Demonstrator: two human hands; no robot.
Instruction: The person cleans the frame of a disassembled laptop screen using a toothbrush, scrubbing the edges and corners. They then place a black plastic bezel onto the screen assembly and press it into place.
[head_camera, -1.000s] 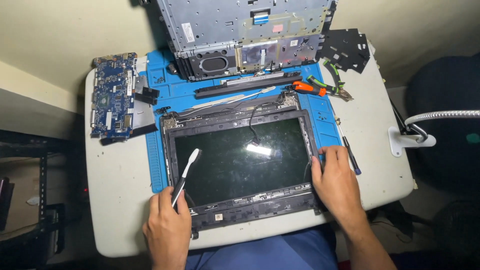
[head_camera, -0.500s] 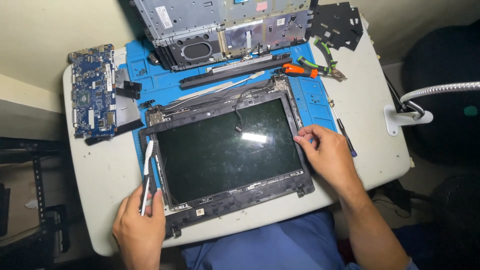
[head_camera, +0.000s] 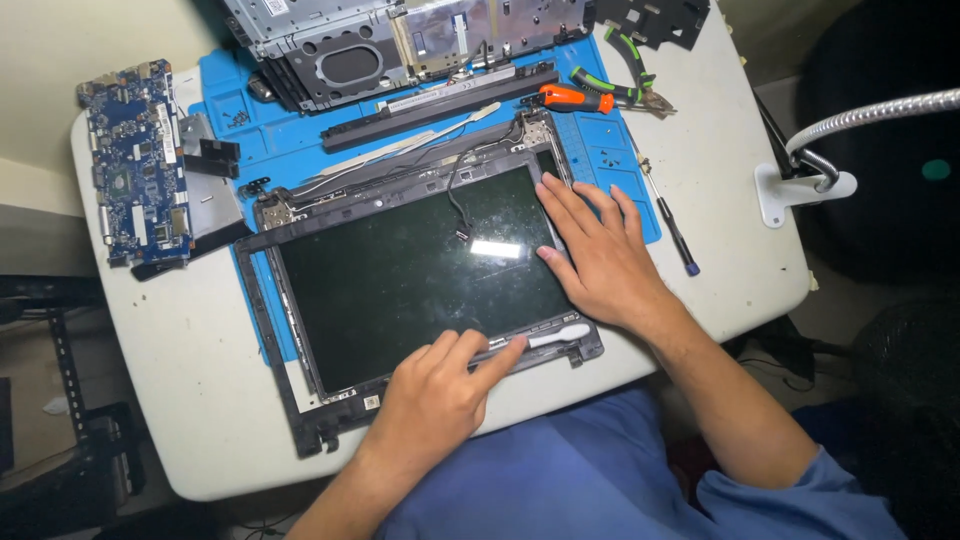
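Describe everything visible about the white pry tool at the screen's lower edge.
The slim white plastic pry tool lies nearly flat along the lower edge of the dark laptop screen panel, its rounded tip pointing right, close to the black plastic bezel frame. The left hand presses it down with an outstretched forefinger, hiding its handle end. The right hand rests flat on the panel just above, apart from it.

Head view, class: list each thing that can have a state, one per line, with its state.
Screen: dark, lying flat in its frame.
Bezel: lifted off along the left side.
Pry tool: held by left hand at the bottom edge.
Right hand: flat, pressing the screen.
Pliers: shut, lying unused.
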